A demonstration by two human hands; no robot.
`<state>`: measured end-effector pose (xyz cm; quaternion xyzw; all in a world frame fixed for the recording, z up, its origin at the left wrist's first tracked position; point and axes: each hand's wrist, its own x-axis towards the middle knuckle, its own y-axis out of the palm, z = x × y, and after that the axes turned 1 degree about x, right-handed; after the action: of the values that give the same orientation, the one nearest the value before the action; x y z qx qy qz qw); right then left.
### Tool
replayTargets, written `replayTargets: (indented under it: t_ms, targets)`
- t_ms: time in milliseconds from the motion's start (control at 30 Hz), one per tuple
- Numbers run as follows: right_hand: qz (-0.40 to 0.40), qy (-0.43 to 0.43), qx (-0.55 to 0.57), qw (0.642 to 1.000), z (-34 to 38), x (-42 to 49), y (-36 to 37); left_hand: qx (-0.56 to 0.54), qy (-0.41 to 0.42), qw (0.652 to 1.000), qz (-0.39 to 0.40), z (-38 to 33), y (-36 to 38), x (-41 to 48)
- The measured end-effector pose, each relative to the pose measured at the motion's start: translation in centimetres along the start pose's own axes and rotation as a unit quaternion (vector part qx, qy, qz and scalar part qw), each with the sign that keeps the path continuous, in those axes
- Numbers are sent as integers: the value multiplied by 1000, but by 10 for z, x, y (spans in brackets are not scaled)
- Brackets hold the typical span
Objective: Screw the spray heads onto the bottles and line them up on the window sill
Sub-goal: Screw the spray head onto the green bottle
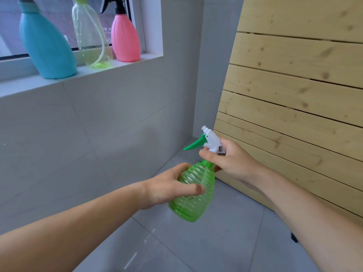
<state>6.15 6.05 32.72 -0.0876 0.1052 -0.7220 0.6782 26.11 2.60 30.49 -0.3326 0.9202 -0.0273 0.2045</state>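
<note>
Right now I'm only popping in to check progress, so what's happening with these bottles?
A person is fitting a spray head onto a ribbed green bottle held in mid-air. The left hand grips the bottle's body, while the right hand holds the white spray head at the neck. Three bottles already stand in a row on the window sill: a blue bottle, a clear green bottle and a pink bottle.

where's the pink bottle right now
On the window sill at upper left, the pink bottle stands rightmost, right of the clear bottle.
</note>
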Motion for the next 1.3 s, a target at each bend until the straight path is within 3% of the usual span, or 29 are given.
replayTargets:
  t_ms: [100,267,467,667,833,1000,1167,1300]
  targets:
    - [31,-7,47,998,1,0,-7,6,7,1000,-12,0,-3,0]
    - [-28,3,-24,999,-1,2,8,18,5,1000,-16,5,-3,-2]
    - [44,6,115,992,1,2,-4,3,5,1000,-18,2,-8,-2]
    - [-35,7,16,999,-7,3,12,12,-2,1000,-23,4,-4,-2]
    - [20,4,136,990,0,4,1,8,5,1000,-28,2,-7,-2]
    - [-40,4,48,998,-4,3,12,19,3,999,-27,1,-2,-2]
    - [32,21,159,987,3,3,2,28,8,999,-38,1,-7,-2]
    - [-20,13,23,999,-2,3,9,26,8,999,-34,2,-4,-2]
